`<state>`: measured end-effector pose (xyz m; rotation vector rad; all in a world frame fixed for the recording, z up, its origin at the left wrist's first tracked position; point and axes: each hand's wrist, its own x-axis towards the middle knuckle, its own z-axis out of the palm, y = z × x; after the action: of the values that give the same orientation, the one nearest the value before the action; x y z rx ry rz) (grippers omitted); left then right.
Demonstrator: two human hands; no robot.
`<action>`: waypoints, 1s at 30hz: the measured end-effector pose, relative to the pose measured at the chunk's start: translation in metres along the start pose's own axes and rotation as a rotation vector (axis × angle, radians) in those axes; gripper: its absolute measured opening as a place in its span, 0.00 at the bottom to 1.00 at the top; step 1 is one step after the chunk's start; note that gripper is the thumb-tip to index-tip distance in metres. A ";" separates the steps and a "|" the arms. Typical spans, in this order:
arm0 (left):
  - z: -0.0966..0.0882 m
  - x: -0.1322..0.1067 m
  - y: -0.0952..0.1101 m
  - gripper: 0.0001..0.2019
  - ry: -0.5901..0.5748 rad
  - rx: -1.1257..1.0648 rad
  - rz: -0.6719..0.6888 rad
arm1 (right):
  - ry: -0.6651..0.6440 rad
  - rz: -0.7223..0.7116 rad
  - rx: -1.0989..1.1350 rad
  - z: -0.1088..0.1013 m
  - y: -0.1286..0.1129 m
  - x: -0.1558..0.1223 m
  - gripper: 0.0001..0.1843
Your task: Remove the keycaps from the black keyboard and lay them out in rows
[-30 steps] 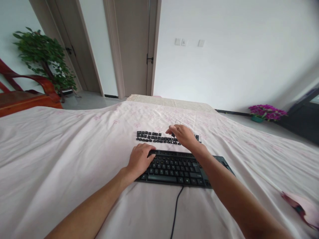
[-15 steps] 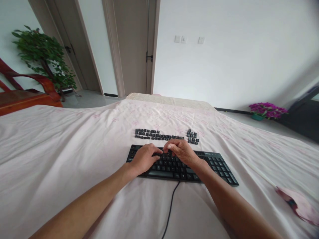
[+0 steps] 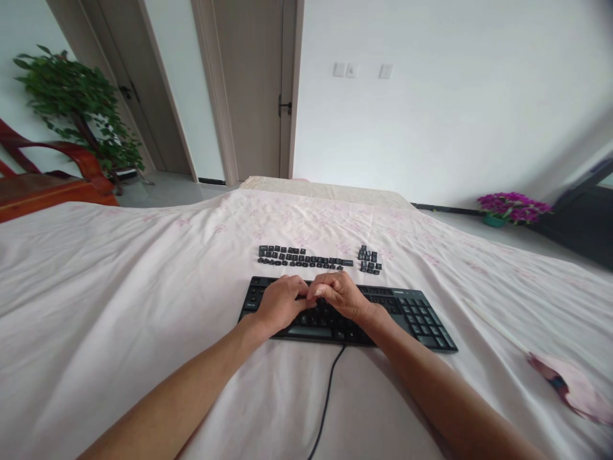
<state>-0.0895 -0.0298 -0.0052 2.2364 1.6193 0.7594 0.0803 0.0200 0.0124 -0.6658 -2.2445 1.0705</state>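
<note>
Our left hand has slid inward across the keyboard, on the cloth nearer us than the loose keycaps; our right hand, above those keycaps a second ago, now meets the left. Each grip is hidden; we cannot tell whether it pinches anything.

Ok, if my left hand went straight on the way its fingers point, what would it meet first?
Most likely your right hand, close beside your left hand over the keyboard; from this angle I can't tell whether they already touch.
</note>
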 end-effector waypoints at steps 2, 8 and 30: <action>0.002 0.000 0.003 0.05 0.016 0.010 -0.007 | 0.069 -0.011 -0.001 0.006 0.004 -0.001 0.29; 0.004 -0.003 0.011 0.13 0.044 -0.003 0.070 | 0.318 -0.060 -0.133 0.019 0.010 -0.009 0.29; 0.015 0.004 -0.010 0.24 0.135 -0.608 -0.178 | 0.341 0.009 -0.502 -0.007 -0.011 -0.007 0.18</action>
<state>-0.0877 -0.0211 -0.0215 1.6219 1.3723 1.1806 0.0874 0.0134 0.0225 -0.9787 -2.2063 0.3478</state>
